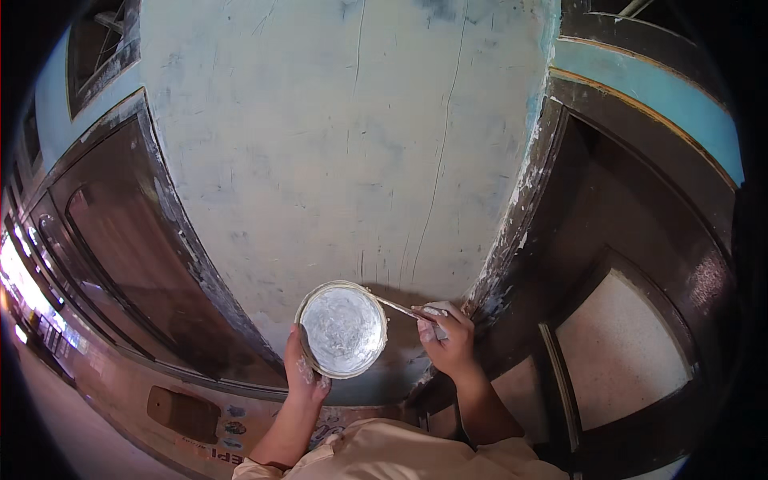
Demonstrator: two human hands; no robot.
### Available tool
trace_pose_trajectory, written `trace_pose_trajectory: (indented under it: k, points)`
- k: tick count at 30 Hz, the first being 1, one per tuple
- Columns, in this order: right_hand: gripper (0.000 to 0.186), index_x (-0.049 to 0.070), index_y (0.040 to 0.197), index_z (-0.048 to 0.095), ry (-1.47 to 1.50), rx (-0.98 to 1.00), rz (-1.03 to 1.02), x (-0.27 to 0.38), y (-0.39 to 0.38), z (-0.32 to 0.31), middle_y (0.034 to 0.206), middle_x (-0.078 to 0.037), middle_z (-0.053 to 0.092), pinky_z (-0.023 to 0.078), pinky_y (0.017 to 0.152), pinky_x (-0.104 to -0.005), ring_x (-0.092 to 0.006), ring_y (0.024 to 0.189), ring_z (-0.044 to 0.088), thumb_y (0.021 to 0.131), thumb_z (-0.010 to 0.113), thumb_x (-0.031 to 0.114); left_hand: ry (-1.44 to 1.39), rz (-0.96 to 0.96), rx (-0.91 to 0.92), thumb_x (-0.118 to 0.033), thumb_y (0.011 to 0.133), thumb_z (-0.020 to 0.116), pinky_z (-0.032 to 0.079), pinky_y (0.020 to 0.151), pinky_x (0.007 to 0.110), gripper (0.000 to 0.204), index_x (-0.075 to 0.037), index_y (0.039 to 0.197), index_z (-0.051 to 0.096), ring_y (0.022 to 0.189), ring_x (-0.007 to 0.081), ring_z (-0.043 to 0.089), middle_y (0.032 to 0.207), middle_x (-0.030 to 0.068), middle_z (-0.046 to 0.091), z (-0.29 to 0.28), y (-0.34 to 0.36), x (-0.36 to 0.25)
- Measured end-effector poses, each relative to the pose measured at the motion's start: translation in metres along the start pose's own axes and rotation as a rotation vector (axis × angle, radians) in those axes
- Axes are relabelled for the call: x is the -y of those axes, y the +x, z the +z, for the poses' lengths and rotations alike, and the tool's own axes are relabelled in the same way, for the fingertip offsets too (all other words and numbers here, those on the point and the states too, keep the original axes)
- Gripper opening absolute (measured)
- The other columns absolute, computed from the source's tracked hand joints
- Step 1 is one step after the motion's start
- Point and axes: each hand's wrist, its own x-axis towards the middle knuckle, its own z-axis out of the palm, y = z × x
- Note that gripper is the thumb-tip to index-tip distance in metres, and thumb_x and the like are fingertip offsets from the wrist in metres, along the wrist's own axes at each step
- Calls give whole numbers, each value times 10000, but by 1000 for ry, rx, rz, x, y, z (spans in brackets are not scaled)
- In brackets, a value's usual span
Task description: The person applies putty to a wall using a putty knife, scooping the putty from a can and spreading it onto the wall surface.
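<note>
My left hand (302, 366) holds a round tub (301, 340) from its left side and underneath, fingers wrapped round the wall. White paste (344, 330) coats the inside of the tub, and its rim is crusted. In my right hand (450, 339) is a putty knife (398, 306), seen nearly edge-on, its far end at the upper right of the tub's rim. Whether the blade touches the rim, I cannot tell. White smears mark the fingers of both hands. Just beyond the tub stands a pale, patchy wall (320, 160) with long vertical cracks.
Dark wooden doors flank the wall: a left door (128, 232) and a right door (640, 200), their frames flaked with white. A brown mat-like patch (182, 414) lies on the floor at lower left. A pale panel (620, 336) shows at lower right.
</note>
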Motion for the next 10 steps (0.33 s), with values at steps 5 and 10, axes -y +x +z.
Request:
trace_pose_trajectory:
  k: [5, 10]
  points:
    - [305, 50, 1057, 702, -26, 21, 13, -4, -2, -2, 912, -122, 649, 525, 716, -365, -279, 811, 647, 765, 621, 17, 6, 1, -14, -377, 1016, 388, 457, 993, 397, 469, -23, 1306, 490, 1144, 256, 579, 1268, 123, 581, -2, 1, -5]
    - [313, 62, 1060, 702, -74, 38, 21, -8, -5, -2, 942, -132, 651, 539, 758, -364, -274, 837, 657, 761, 617, 26, -12, 40, 12, -392, 1004, 412, 458, 994, 397, 489, -26, 1320, 483, 1147, 257, 579, 1278, 124, 578, -2, -1, -10]
